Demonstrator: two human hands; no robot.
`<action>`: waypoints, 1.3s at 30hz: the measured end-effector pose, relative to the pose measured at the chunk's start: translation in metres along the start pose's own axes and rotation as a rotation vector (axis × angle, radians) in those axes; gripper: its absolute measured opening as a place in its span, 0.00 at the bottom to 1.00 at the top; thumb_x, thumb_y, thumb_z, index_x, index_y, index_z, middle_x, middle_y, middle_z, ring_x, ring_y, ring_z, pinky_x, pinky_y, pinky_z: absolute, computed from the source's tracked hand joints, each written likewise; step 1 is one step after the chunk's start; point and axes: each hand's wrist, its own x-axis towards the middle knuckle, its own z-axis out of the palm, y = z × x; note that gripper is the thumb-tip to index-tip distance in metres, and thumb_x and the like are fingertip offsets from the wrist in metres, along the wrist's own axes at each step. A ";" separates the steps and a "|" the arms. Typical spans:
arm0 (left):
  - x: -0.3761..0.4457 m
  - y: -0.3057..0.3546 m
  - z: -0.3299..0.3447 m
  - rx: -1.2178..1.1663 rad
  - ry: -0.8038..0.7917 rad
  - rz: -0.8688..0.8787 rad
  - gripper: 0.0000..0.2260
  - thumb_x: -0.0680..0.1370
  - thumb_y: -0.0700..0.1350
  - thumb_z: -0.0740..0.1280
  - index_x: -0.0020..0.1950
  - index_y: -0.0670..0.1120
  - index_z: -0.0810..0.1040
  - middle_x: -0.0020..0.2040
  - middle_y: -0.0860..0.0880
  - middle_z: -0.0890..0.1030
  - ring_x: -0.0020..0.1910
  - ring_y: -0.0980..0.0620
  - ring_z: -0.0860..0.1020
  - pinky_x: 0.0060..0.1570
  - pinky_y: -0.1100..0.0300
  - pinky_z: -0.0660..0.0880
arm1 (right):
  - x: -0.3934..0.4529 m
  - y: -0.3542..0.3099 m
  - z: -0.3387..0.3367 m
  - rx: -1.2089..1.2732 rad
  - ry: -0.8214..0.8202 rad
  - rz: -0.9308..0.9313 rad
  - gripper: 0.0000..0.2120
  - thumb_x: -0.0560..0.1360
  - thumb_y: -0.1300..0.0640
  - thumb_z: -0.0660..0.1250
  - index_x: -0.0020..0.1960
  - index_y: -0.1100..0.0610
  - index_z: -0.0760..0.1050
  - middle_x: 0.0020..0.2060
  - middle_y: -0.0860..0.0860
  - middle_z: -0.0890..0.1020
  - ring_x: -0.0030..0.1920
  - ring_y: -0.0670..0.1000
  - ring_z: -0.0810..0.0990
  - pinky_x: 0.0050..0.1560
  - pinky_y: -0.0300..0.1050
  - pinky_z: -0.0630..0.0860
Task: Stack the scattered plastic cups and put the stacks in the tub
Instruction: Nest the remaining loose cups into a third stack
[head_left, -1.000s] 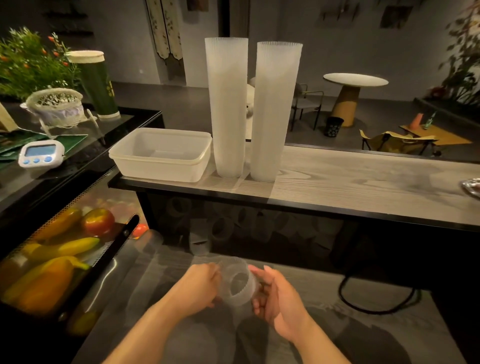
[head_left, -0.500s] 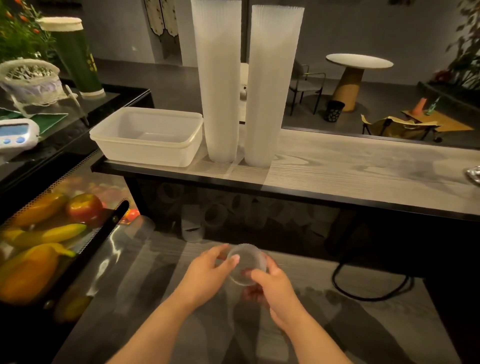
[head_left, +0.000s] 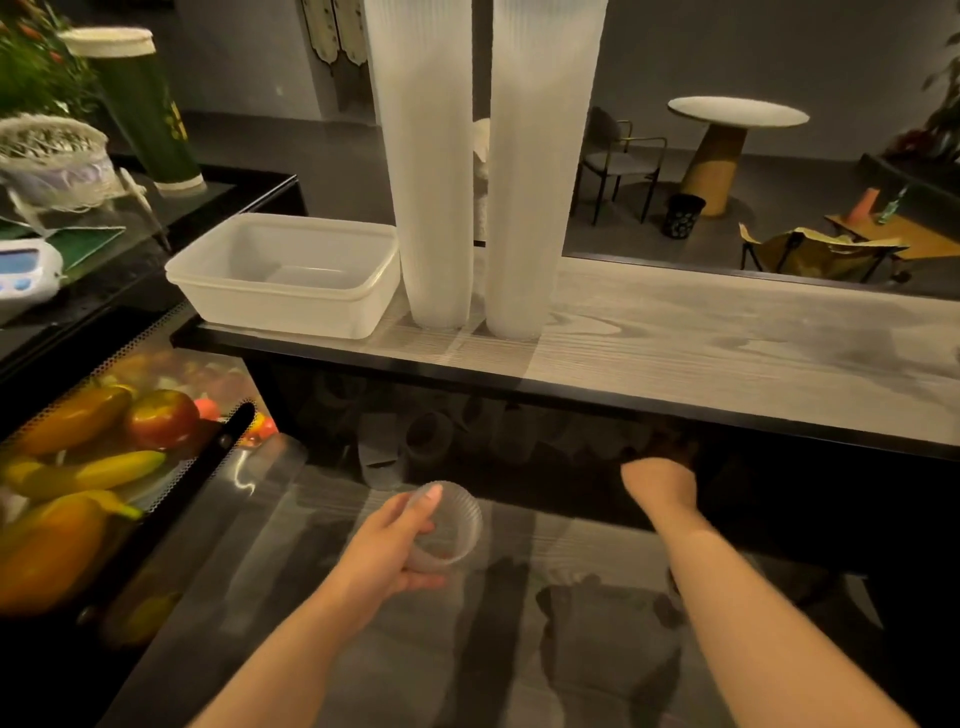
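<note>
Clear plastic cup (head_left: 445, 525) sits in the left hand (head_left: 387, 553), thumb on its rim, low over the lower counter. Right hand (head_left: 657, 480) reaches under the wooden shelf (head_left: 727, 343); its fingers are hidden in shadow.

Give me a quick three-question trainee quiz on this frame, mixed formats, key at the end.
1. True or false: the tub already holds a stack of cups.
2. Which hand holds the clear cup? A) left hand B) right hand C) both
3. Fill in: the two tall cup stacks stand on the wooden counter, to the ___ of the tub as the camera sees it.

Key: 1 false, the tub shows no cups. 2 A; the right hand reaches into the dark space under the counter, fingers hidden. 3 right.
</note>
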 end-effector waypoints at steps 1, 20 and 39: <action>0.000 0.000 -0.002 -0.001 0.005 -0.005 0.21 0.73 0.61 0.68 0.63 0.54 0.76 0.62 0.44 0.77 0.52 0.42 0.84 0.52 0.43 0.82 | 0.013 -0.001 -0.004 0.002 0.013 -0.032 0.21 0.79 0.54 0.63 0.69 0.62 0.72 0.68 0.63 0.73 0.68 0.63 0.71 0.66 0.51 0.69; 0.000 -0.014 -0.008 -0.164 0.003 -0.139 0.26 0.68 0.58 0.76 0.62 0.50 0.77 0.64 0.37 0.76 0.56 0.35 0.82 0.55 0.39 0.80 | -0.044 0.011 0.013 0.276 0.080 -0.172 0.13 0.74 0.48 0.72 0.38 0.56 0.77 0.40 0.54 0.80 0.43 0.54 0.78 0.47 0.47 0.75; -0.023 -0.001 0.030 0.155 -0.056 -0.078 0.26 0.68 0.69 0.63 0.63 0.58 0.72 0.59 0.49 0.80 0.53 0.45 0.82 0.39 0.52 0.82 | -0.156 0.011 0.008 0.637 -0.341 -0.431 0.06 0.72 0.55 0.75 0.39 0.48 0.80 0.55 0.40 0.80 0.56 0.38 0.78 0.54 0.36 0.77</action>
